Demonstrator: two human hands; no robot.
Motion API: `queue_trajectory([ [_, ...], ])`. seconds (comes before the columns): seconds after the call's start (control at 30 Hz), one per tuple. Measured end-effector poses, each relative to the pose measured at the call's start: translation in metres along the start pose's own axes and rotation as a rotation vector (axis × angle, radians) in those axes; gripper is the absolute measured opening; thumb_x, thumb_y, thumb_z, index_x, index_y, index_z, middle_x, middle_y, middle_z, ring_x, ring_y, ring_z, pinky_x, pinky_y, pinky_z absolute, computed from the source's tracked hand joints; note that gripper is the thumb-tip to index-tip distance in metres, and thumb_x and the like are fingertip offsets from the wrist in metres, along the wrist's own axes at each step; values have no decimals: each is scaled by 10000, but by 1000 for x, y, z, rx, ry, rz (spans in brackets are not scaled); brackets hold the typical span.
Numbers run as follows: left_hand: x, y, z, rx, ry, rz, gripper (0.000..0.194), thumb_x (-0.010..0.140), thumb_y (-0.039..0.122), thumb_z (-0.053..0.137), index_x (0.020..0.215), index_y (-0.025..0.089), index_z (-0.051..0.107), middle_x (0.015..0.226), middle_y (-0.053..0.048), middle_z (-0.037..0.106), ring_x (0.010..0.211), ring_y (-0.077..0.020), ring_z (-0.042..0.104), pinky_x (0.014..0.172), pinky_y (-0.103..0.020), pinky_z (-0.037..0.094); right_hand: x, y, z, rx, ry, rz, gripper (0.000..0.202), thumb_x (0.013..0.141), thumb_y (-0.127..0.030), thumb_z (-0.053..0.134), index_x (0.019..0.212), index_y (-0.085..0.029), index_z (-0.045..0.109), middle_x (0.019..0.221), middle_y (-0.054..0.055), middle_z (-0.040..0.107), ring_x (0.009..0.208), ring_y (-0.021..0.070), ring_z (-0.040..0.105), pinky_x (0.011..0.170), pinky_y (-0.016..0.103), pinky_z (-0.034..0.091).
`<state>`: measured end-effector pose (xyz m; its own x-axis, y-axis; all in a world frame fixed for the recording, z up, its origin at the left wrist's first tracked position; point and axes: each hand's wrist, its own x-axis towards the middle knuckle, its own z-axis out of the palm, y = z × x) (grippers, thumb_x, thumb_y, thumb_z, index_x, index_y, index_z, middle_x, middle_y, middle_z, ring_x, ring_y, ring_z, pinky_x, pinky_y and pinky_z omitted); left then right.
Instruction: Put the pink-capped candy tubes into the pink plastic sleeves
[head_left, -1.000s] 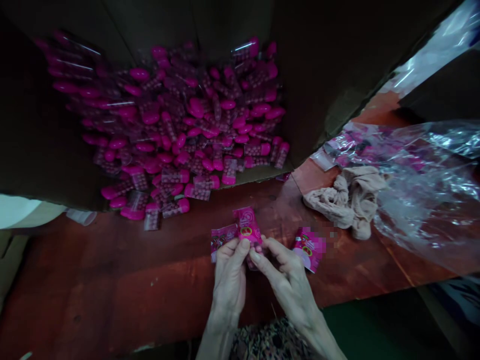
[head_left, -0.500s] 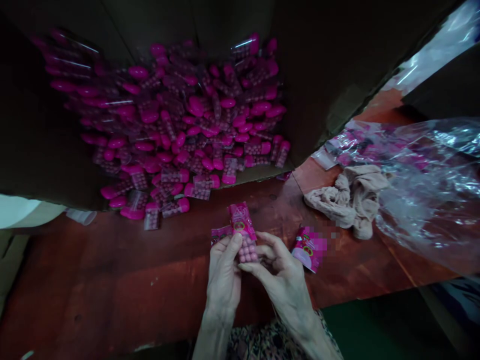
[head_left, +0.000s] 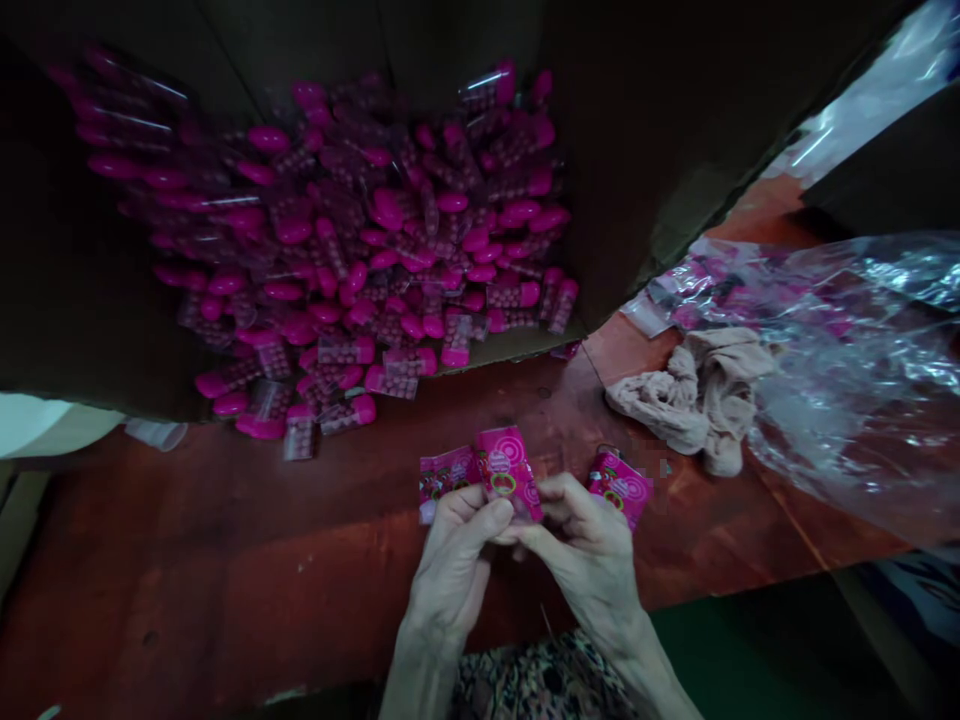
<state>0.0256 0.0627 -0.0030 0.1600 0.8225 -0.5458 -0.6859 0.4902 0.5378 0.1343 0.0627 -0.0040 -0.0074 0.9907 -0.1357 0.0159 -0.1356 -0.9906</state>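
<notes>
Between both hands is a pink printed packet [head_left: 508, 465], slightly tilted, its lower end hidden by my fingers. My left hand [head_left: 457, 560] pinches its lower left side with thumb and fingers. My right hand [head_left: 589, 555] is closed on its lower right corner, thumb toward the left thumb. Flat on the table behind my left hand lies a second pink packet [head_left: 444, 472], partly covered by the fingers. Another pink packet [head_left: 621, 487] rests just beyond my right hand.
A large cardboard box [head_left: 637, 200] faces me on the red-brown table [head_left: 225, 580], with many clear candy containers [head_left: 401, 365] with pink caps spilling to its front edge. A crumpled beige cloth [head_left: 697, 395] and a clear plastic bag [head_left: 847, 400] with pink wrappers lie at right.
The pink candy balls seen below the packet's printed wrapper have gone out of sight behind wrapper and fingers. The held packet has shifted slightly right and down; more of the left packet shows.
</notes>
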Motion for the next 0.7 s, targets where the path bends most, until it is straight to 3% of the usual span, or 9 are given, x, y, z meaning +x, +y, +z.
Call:
queue_trajectory([
  [0.2,-2,1,-4,40,-43,-11,147,632,242,716,600,109,662,535,-20,591,492,-93,484,512,-229,399,0,6,-5,-33,-24,-17,186,693,-281,691,678,-199,524,588,-27,634,393,91,559,368,185,481],
  [0.37,-6,1,3,-3,52,1,153,556,246,771,609,137,678,562,-14,633,483,-93,510,559,-249,453,-1,8,-3,-134,-67,-49,158,736,-285,643,684,-204,517,520,-49,588,350,85,531,339,181,426],
  [0.47,-11,1,0,-2,54,3,169,565,255,767,663,135,699,618,-40,669,540,-118,565,642,-271,483,0,0,-6,-275,-173,-117,117,753,-290,626,723,-209,548,485,-64,571,379,92,541,384,188,439],
  [0.57,-31,8,-34,19,194,77,223,586,275,751,769,153,717,815,-95,715,784,-209,643,769,-316,486,6,-8,-28,-426,-185,-194,205,762,-344,625,918,-215,589,657,-19,652,549,131,617,538,234,509],
  [0.63,-59,17,-79,36,383,174,261,521,312,776,734,173,720,871,-106,719,884,-268,637,800,-358,491,14,-9,-55,-602,26,-238,350,780,-428,583,1054,-211,566,800,32,660,651,168,628,621,291,518],
  [0.7,-97,29,-133,56,554,232,286,343,284,823,586,208,694,729,-70,726,772,-293,659,707,-381,529,25,-4,-87,-905,270,-295,463,799,-516,500,1115,-182,559,907,90,635,698,208,610,629,339,496],
])
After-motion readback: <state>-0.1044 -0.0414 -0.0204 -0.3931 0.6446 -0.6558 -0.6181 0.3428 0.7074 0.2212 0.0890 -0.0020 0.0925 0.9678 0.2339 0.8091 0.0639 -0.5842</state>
